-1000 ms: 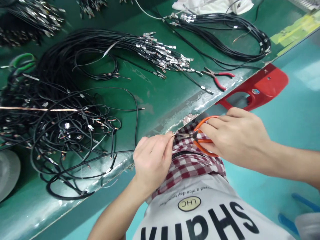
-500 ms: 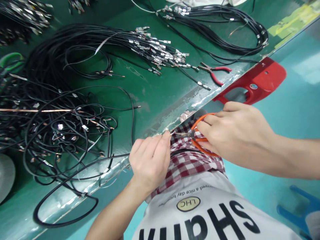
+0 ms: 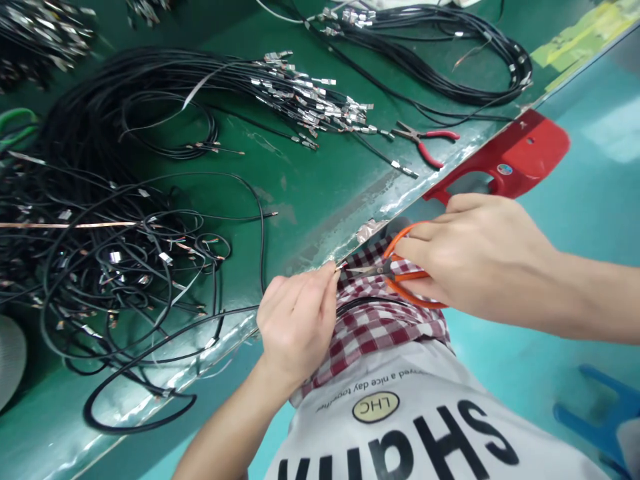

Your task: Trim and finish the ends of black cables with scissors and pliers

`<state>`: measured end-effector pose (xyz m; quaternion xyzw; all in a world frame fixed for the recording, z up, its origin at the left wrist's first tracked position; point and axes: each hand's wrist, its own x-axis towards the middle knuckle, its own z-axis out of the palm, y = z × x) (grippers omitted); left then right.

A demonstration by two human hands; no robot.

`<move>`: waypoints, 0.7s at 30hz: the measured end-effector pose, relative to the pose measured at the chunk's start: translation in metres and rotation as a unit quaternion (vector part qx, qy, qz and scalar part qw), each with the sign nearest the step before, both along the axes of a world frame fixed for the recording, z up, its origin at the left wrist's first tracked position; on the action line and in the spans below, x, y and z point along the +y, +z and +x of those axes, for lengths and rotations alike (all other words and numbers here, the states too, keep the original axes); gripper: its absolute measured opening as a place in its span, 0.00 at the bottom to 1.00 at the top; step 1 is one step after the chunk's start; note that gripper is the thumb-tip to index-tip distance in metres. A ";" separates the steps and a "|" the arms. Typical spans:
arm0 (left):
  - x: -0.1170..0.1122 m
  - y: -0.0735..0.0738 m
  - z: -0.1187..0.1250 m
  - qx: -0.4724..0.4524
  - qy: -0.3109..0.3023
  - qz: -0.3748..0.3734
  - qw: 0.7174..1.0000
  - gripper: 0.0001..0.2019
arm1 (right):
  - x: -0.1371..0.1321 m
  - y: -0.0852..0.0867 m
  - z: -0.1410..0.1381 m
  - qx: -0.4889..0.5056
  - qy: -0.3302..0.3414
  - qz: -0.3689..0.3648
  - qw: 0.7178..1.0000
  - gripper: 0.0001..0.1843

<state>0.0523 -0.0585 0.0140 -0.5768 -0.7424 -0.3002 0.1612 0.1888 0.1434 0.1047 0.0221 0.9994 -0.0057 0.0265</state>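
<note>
My left hand (image 3: 299,320) is closed in a pinch at the near edge of the green table (image 3: 320,193), holding the end of a black cable (image 3: 150,353) that loops back over the table edge. My right hand (image 3: 475,257) grips orange-handled scissors (image 3: 400,270), whose blades point left at the pinched cable tip. Both hands hover over my lap, above a red-and-white checked cloth (image 3: 385,320).
A tangle of black cables with bare ends (image 3: 115,267) covers the table's left. A bundle with metal terminals (image 3: 310,107) lies at centre back, red-handled pliers (image 3: 425,143) beside it. A red plastic part (image 3: 505,163) sticks out past the table edge. A blue stool (image 3: 600,413) stands at lower right.
The view has drifted slightly. The cable loop hanging off the table edge has shifted, and the scissor blades have moved closer to the pinched cable tip.
</note>
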 end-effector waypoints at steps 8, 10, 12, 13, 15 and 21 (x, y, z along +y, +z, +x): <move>-0.001 -0.005 0.003 0.002 0.004 -0.011 1.000 0.12 | -0.006 -0.007 -0.005 -0.039 -0.005 0.047 0.998 0.13; -0.001 -0.005 0.003 0.006 0.004 -0.013 1.000 0.12 | -0.007 -0.007 -0.004 -0.040 0.000 0.068 0.997 0.12; -0.001 -0.006 0.003 0.012 0.003 -0.016 1.000 0.13 | -0.008 -0.007 -0.004 -0.037 0.007 0.081 0.996 0.12; -0.001 -0.007 0.003 0.014 0.002 -0.017 1.000 0.13 | -0.009 -0.007 -0.004 -0.035 0.009 0.083 0.996 0.12; -0.001 -0.007 0.003 0.014 -0.001 -0.020 1.000 0.13 | -0.010 -0.006 -0.004 -0.034 0.004 0.081 0.996 0.15; 0.001 -0.008 0.004 0.023 -0.003 -0.019 1.000 0.13 | -0.013 -0.007 -0.003 -0.022 -0.018 0.075 0.997 0.21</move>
